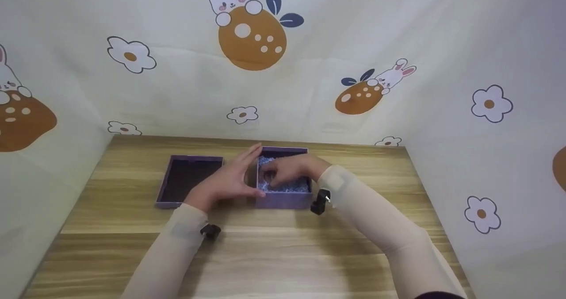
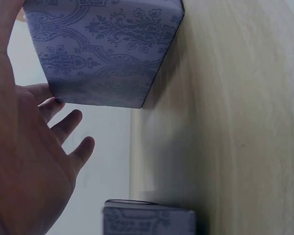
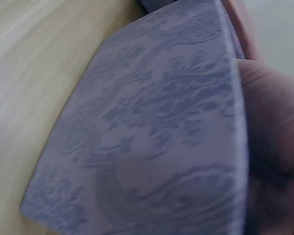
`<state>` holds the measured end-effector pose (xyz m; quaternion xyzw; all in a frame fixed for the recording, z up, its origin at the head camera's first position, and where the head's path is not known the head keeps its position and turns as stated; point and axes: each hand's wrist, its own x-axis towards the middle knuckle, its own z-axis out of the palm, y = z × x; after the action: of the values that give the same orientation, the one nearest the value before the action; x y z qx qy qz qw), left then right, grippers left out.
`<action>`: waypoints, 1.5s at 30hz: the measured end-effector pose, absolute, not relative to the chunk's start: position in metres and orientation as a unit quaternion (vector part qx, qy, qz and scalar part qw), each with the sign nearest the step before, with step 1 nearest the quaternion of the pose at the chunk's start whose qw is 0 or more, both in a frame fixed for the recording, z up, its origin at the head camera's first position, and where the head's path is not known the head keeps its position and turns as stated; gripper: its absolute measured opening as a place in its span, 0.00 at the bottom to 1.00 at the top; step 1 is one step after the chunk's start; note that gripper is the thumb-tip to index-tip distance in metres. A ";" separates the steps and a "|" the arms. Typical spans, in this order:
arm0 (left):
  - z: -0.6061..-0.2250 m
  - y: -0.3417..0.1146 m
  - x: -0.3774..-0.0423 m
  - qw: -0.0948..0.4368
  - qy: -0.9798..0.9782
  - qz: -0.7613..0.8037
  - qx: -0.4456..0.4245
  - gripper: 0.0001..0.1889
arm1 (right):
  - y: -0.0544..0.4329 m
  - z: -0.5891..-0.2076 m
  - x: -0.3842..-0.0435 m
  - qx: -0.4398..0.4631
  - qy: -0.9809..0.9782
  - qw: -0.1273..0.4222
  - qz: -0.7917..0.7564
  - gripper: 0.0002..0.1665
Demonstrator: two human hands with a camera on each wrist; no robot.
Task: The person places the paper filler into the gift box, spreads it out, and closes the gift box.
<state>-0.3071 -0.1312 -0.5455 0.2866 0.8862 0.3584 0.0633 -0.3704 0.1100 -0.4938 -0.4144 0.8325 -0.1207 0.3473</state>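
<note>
A purple patterned box (image 1: 284,200) stands on the table, lined with blue shredded filler (image 1: 292,186). My left hand (image 1: 227,179) spans its left side, thumb at the near corner and fingertips at the far one. In the left wrist view, the box's patterned side (image 2: 108,54) rises beside my left hand (image 2: 32,147), whose other fingers spread loosely. My right hand (image 1: 287,171) reaches over the right wall, its bent fingers down in the filler. I cannot tell what lies between them. In the right wrist view the box wall (image 3: 152,127) hides most of my right hand (image 3: 274,112).
To the left lies a shallow purple lid (image 1: 164,204), its dark inside facing up. The wooden table (image 1: 274,254) meets a printed cloth (image 1: 177,91) at the back and both sides. Each sleeve carries a small black wrist camera (image 1: 210,232).
</note>
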 end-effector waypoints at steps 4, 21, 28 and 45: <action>-0.546 -0.132 -0.306 0.069 0.883 0.362 0.290 0.74 | 0.109 -0.484 -0.373 -0.409 0.834 0.329 -0.172 0.20; -0.548 -0.136 -0.306 0.064 0.880 0.372 0.289 0.74 | 0.110 -0.475 -0.378 -0.391 0.847 0.337 -0.126 0.26; -0.545 -0.136 -0.304 0.071 0.887 0.367 0.270 0.74 | 0.115 -0.463 -0.383 -0.382 0.832 0.401 -0.038 0.20; -0.542 -0.134 -0.308 0.077 0.884 0.365 0.280 0.74 | 0.122 -0.457 -0.367 -0.444 0.841 0.296 0.091 0.45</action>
<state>-0.3082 -0.1340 -0.5424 0.2803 0.8843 0.3654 0.0775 -0.3667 0.1216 -0.4566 -0.4441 0.8409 0.0910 0.2957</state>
